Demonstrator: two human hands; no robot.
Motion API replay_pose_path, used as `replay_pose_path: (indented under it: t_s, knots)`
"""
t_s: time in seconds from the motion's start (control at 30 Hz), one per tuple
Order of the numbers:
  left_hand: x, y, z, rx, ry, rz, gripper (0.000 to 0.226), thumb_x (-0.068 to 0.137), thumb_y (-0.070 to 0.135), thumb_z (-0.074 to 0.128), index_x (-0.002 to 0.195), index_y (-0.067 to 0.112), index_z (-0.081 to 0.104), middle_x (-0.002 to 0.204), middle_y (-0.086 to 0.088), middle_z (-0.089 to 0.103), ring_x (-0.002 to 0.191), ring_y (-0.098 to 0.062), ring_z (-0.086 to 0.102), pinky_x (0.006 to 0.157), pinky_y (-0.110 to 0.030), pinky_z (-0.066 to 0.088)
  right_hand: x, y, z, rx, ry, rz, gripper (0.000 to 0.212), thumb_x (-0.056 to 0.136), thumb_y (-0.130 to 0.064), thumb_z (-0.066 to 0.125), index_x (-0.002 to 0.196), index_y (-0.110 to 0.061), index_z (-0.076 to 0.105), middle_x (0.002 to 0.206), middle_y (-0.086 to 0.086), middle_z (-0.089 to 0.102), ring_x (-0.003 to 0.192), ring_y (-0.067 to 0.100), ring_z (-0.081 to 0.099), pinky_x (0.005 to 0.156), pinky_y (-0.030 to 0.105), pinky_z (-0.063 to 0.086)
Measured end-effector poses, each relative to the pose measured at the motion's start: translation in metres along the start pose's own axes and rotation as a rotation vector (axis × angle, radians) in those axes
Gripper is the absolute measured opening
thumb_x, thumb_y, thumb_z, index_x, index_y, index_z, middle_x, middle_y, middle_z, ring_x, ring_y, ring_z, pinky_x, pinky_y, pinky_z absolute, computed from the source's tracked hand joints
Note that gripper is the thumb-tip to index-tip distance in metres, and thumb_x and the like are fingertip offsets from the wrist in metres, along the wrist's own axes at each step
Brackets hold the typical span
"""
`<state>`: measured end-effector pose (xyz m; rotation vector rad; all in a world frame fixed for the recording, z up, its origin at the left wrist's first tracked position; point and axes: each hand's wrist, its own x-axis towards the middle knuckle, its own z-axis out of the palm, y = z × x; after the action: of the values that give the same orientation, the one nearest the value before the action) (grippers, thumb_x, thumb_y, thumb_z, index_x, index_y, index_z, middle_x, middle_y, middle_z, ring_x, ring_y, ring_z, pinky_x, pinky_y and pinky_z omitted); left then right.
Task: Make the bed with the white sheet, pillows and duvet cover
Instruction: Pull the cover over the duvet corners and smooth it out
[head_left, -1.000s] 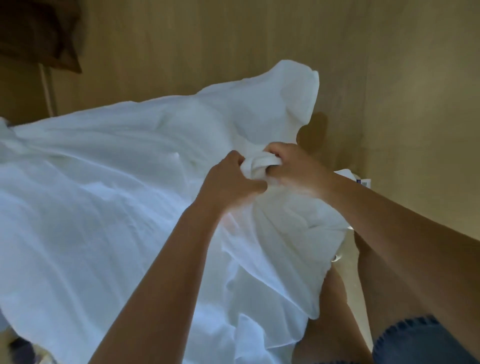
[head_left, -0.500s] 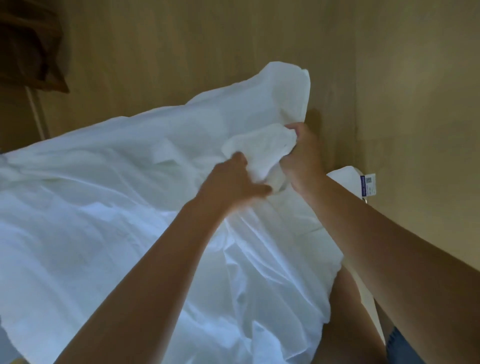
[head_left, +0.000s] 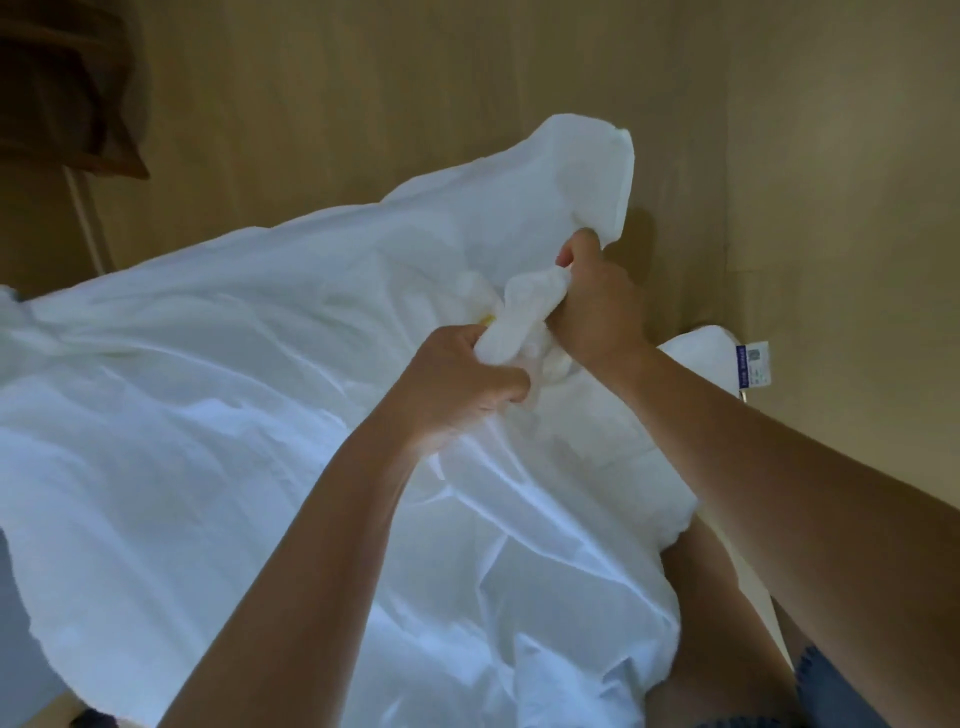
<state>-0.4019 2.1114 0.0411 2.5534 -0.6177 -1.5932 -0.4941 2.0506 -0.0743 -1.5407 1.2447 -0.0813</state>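
Shifted lower and bunched tighter since 0.5 s ago: duvet cover corner, running left-right, clamped by left hand and right hand.

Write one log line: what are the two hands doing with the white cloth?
left hand: grips bunched white cloth | right hand: grips same bunch | cloth: crumpled, lifted corner | bed: unmade

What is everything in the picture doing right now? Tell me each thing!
Left hand: curled tight around a bunch of white cloth.
Right hand: gripping the same bunch from the other side.
White cloth: crumpled and spread out, one corner sticking up.
Bunched part: twisted between both hands.
Label: hanging off a white edge at the right.
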Motion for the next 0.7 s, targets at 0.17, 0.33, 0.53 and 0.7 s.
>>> replay_pose_path:
  t_s: [0.17, 0.33, 0.53, 0.7]
  knots:
    - [0.036, -0.013, 0.002, 0.784, 0.443, -0.007, 0.029, 0.08, 0.042, 0.057, 0.086, 0.017, 0.043, 0.081, -0.002, 0.057, 0.078, -0.028, 0.056, 0.065, -0.029, 0.035, -0.003, 0.006, -0.016, 0.526, -0.378, 0.153, 0.019, 0.088, 0.0, 0.055, 0.093, -0.014, 0.065, 0.093, 0.007, 0.067, 0.1, 0.033, 0.062, 0.081, 0.035, 0.046]
    - [0.049, -0.02, 0.009, 0.775, 0.511, -0.035, 0.024, 0.086, 0.025, 0.048, 0.105, 0.015, 0.058, 0.103, -0.01, 0.063, 0.098, -0.033, 0.06, 0.07, -0.031, 0.035, -0.008, 0.021, -0.03, 0.744, -0.686, 0.231, 0.019, 0.086, -0.007, 0.063, 0.093, -0.024, 0.068, 0.092, -0.006, 0.072, 0.092, 0.012, 0.066, 0.089, 0.03, 0.047]
    - [0.015, -0.007, 0.024, 0.099, 0.325, 0.32, 0.02, 0.061, 0.007, 0.042, 0.062, 0.017, 0.06, 0.059, 0.015, 0.058, 0.056, -0.006, 0.049, 0.051, -0.021, 0.038, -0.006, 0.015, -0.011, 0.105, -0.024, 0.053, 0.039, 0.078, -0.003, 0.062, 0.057, -0.018, 0.033, 0.055, -0.004, 0.038, 0.061, 0.019, 0.041, 0.053, 0.028, 0.029]
    - [0.009, -0.018, 0.01, -0.253, 0.122, 0.036, 0.017, 0.049, 0.01, 0.052, 0.061, 0.018, 0.059, 0.053, 0.007, 0.053, 0.053, -0.012, 0.049, 0.05, -0.02, 0.036, -0.002, 0.011, -0.007, -0.076, 0.0, -0.08, 0.012, 0.086, -0.011, 0.059, 0.087, -0.009, 0.048, 0.069, -0.001, 0.046, 0.065, 0.019, 0.043, 0.052, 0.03, 0.024]
